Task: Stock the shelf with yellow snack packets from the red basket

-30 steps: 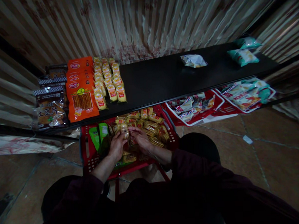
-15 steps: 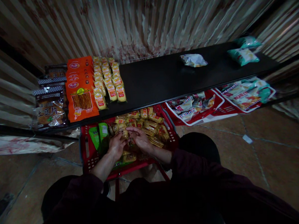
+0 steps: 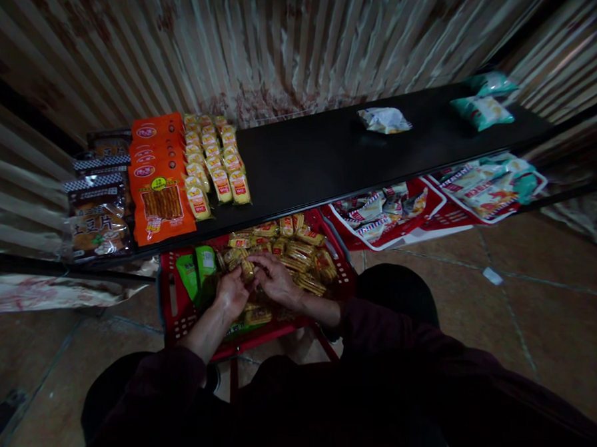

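Both of my hands are over a red basket (image 3: pixel 168 304) below the shelf edge. A small yellow wrapped snack pack (image 3: pixel 247 271) is pinched between them. My left hand (image 3: pixel 231 292) closes on its left and lower side. The fingers of my right hand (image 3: pixel 277 281) are curled against its right side. Around the hands lie many like yellow snack packs (image 3: pixel 300 253). A bright green bag (image 3: pixel 198 272) stands at the basket's left, and part of another green package shows under the packs near the front rim.
On the black shelf (image 3: pixel 300 160) stand dark potato-chip bags (image 3: pixel 98 224), orange snack bags (image 3: pixel 162 200) and rows of yellow packs (image 3: pixel 220 181). Farther right lie a white packet (image 3: pixel 385 120) and teal bags (image 3: pixel 485 111). Two red baskets with packets sit under the shelf's right half, one (image 3: pixel 421 227) nearer.
The snack pack between my hands has been turned slightly, and my right fingers have shifted a little lower on it. The basket and shelf goods have stayed in place.
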A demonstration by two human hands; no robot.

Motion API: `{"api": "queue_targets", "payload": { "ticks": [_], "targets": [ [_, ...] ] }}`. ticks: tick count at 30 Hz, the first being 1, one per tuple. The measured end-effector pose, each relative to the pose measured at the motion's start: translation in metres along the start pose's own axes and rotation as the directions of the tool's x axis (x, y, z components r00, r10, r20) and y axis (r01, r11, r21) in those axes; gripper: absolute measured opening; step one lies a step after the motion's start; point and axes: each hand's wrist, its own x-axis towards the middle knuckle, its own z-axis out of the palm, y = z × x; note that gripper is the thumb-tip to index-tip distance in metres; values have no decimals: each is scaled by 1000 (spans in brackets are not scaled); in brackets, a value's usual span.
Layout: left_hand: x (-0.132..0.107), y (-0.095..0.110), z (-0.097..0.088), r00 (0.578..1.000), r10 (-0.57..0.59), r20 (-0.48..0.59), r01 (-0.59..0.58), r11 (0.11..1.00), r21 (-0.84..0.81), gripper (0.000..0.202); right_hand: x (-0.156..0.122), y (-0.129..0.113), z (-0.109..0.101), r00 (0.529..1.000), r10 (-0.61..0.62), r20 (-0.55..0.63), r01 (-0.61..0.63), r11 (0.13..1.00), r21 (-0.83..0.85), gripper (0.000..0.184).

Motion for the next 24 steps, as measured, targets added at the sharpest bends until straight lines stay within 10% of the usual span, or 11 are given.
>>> {"api": "queue_targets", "payload": {
  "ticks": [9,24],
  "targets": [
    [2,-2,1,999,51,-4,-51,998,-37,18,-4,-18,-9,963,-241,120,267,911,-315,37],
    [-5,0,5,993,58,-106,-55,998,38,20,-6,-2,-6,924,-246,293,344,868,-357,53]
  ]
}}
